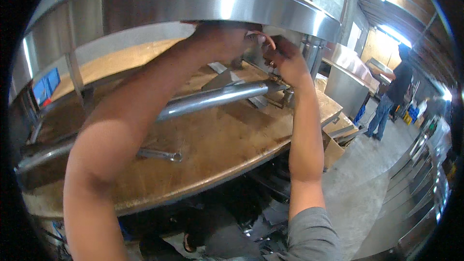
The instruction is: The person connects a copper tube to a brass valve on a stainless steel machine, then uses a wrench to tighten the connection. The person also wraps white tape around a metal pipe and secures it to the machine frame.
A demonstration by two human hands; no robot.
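Both my arms reach up to the underside of a stainless steel table top (188, 2), close to a table leg. My left hand (234, 37) is in shadow just below the steel rim, its visible fingers bent. To its right, my right hand (286, 60) is closed, fingers curled inward near the left fingertips. What the fingers hold there is too dark and small to make out. Below the hands, a shiny metal tube (217, 99) runs across the brown workbench (227, 137). A wrench (162, 154) lies on the bench nearer me.
Angled metal pieces (224, 77) lie behind the tube. A cardboard box (333, 150) is at the bench's right end. Further right, a person (394, 87) stands beside a steel unit (345, 89). Stacked metal parts (420, 183) line the concrete floor (355, 191). A blue object (47, 87) is far left.
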